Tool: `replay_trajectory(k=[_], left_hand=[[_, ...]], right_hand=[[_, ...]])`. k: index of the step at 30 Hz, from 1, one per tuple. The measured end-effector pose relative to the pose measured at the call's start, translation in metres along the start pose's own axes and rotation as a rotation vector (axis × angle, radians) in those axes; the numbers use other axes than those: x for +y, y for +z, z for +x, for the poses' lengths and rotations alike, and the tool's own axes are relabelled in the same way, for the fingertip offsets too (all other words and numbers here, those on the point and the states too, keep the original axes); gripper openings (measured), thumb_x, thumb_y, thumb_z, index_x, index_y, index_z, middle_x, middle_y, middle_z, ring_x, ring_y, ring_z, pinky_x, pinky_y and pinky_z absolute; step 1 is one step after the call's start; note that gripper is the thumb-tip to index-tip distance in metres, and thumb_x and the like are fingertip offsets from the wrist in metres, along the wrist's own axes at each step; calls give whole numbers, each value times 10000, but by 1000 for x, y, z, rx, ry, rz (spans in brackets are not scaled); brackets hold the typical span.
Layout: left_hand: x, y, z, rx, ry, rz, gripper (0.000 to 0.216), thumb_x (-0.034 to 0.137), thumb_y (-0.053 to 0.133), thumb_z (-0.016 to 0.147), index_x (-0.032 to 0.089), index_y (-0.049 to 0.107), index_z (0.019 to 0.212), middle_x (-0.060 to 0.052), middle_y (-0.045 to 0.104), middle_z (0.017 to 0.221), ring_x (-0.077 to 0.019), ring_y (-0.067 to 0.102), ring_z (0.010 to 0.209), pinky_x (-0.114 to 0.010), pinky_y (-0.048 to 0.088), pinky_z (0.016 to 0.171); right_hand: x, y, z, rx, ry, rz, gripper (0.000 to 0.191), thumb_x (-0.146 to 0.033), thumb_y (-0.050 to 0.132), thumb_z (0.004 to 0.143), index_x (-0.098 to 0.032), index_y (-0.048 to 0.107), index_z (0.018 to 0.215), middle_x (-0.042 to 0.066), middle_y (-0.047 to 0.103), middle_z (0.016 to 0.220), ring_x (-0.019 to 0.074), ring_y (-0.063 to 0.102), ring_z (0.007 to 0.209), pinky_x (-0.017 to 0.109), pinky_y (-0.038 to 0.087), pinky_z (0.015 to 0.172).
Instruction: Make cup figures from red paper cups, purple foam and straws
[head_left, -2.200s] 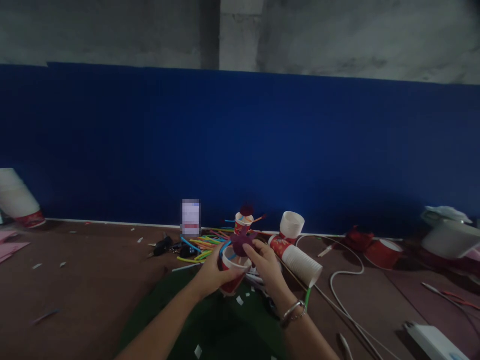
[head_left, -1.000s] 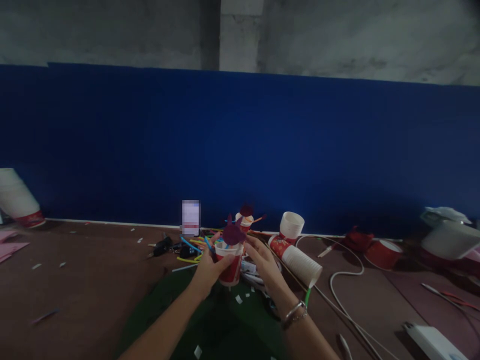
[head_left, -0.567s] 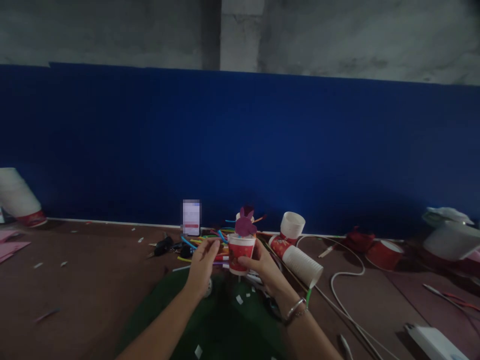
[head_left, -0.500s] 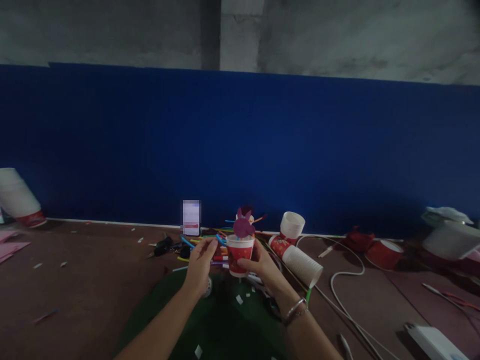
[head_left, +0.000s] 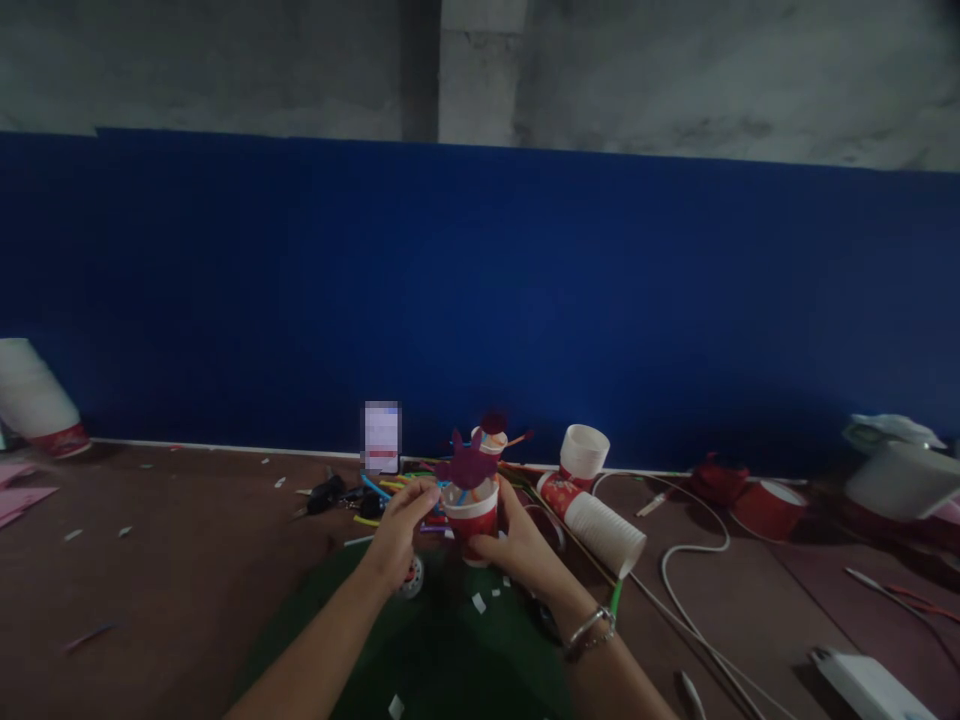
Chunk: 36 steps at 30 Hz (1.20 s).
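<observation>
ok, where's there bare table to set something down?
Biggest: brown tabletop between pink sheets, keys and green mat, a few scraps aside. Smaller: between white cable, red cup and white box. Crowded: around the held cup, with coloured sticks and a tipped cup stack.

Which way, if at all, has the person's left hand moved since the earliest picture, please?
Yes, the left hand has shifted slightly left, judged against the upright phone.

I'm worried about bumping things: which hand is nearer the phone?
Left. The left hand is in front of the phone; the right hand is farther right, holding a cup.
</observation>
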<state>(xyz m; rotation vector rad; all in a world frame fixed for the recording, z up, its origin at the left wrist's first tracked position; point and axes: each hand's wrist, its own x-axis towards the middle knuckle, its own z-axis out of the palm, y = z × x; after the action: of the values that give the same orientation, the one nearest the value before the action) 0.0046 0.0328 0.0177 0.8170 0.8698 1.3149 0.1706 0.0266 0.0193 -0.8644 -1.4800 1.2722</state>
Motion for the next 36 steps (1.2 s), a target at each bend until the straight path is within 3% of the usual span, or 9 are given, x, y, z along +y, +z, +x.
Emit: replay_trajectory(k=[6,10,14,19,22,27,31,36], left_hand=[[5,-4,6,39,222,249,345,494,693,651,158,674,728,-27,650,730,-181,599,729,-255,474,631],[6,-6,7,70,338,344,382,499,647,700,161,730,857,-40,666,787,-186,584,776,-254,457,679],[4,-6,8,96,250,208,437,457,700,653,142,710,957,13,580,578,-111,497,545,-211,393,522],[6,-1,6,101,169,70,270,350,743,608,128,670,745,88,402,418,-34,311,401,-159,245,417],[9,1,3,115,200,182,254,357,733,611,133,615,634,76,436,422,-41,346,405,-159,258,413],[12,3,-2,165,176,314,289,422,685,642,144,609,662,75,449,387,-52,342,338,-164,235,350],[13,6,-2,190,189,300,303,413,690,638,147,632,770,48,550,448,-90,475,394,-177,363,391],[9,3,-1,216,227,324,293,434,683,657,150,614,682,36,559,430,-100,503,400,-189,415,415]], right_hand=[[3,-2,1,-5,-9,-58,742,-49,625,614,-193,371,1296,73,581,1221,217,555,1089,379,382,985],[0,-2,1,19,3,-114,738,-54,623,619,-196,362,1295,71,581,1223,216,545,1106,379,375,995],[0,-2,1,33,8,-131,743,-49,615,608,-191,357,1291,76,591,1204,220,567,1072,381,403,968],[-3,1,0,18,14,-152,753,-47,603,600,-189,367,1301,72,595,1196,217,567,1062,367,416,952],[-7,3,-1,-9,38,-188,775,-52,597,602,-185,345,1323,71,596,1194,218,564,1065,361,427,942],[-6,4,-2,-11,47,-213,794,-58,589,608,-182,312,1341,74,608,1169,215,585,1023,360,449,914],[-4,4,-2,-2,54,-215,766,-75,591,621,-188,322,1329,68,624,1129,209,610,956,344,489,836],[-6,6,-2,-6,16,-240,756,-76,591,629,-184,322,1328,71,608,1164,206,589,1014,343,464,889]])
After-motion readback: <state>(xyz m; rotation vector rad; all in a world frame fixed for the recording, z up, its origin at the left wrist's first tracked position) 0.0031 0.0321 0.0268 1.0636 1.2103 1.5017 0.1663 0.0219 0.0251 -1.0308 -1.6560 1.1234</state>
